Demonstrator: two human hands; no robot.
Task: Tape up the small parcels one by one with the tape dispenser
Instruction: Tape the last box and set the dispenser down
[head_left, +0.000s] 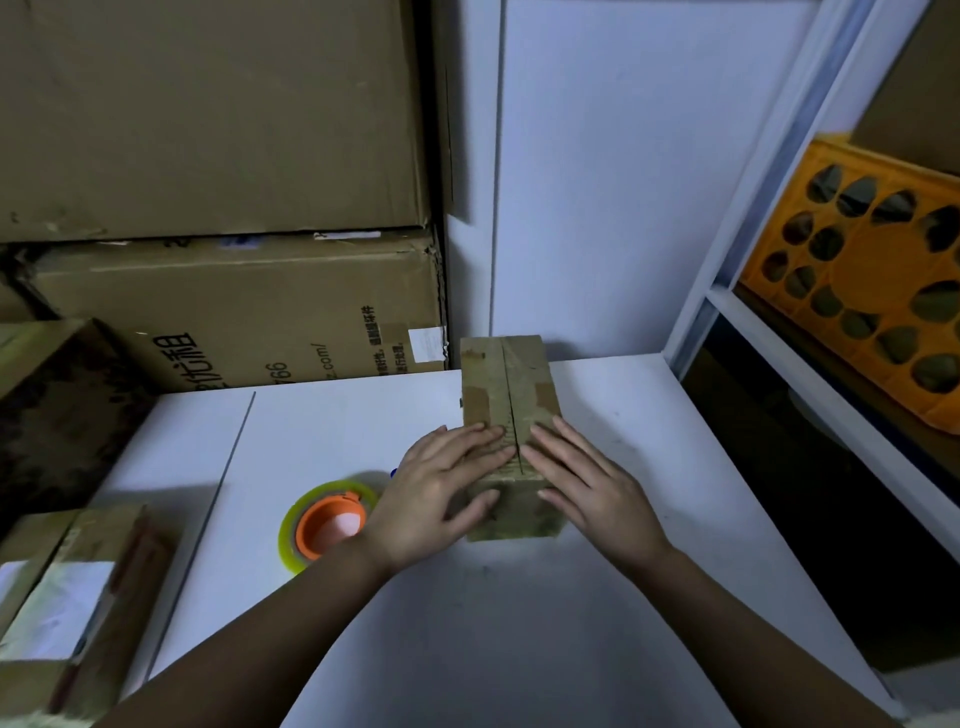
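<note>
Both hands, left hand (441, 480) and right hand (587, 480), are pressing flat, straight fingers (485, 441) on the cardboard parcel's (506, 395) flaps near the white counter's (519, 623) far edge, tape roll (327, 522) lying beside.

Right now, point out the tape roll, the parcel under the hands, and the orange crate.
tape roll (328, 525), head view, on its orange core.
parcel (506, 384), head view, on the top flaps near the seam.
orange crate (862, 270), head view, on its perforated side wall.
</note>
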